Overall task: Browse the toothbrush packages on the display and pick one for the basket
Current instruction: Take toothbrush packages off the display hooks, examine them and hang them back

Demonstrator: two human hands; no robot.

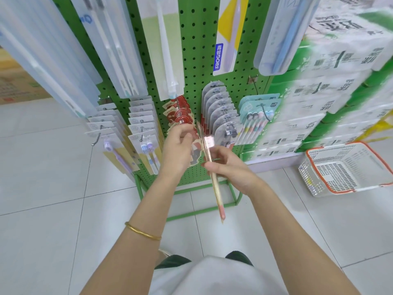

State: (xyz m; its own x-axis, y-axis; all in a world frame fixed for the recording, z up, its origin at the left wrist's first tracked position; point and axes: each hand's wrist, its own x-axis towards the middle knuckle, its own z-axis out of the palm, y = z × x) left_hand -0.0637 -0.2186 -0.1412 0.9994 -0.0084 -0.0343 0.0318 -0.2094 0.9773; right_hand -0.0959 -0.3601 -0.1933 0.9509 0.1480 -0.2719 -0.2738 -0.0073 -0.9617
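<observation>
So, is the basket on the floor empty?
Empty: the basket shows only its bare mesh floor; the package is in the right hand.

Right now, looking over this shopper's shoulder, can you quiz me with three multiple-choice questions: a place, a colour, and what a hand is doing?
1. Where is the basket?
A) on the floor, right of the pegboard
B) hung on a hook
C) on a shelf top
2. What colour is the pegboard?
A) blue
B) green
C) red
3. The right hand is:
A) open and empty
B) gripping a toothbrush package
C) inside the basket
Answers: 1 A, it stands on the floor; 2 B, green shows round the holes; 3 B, its fingers curl round the package.
</observation>
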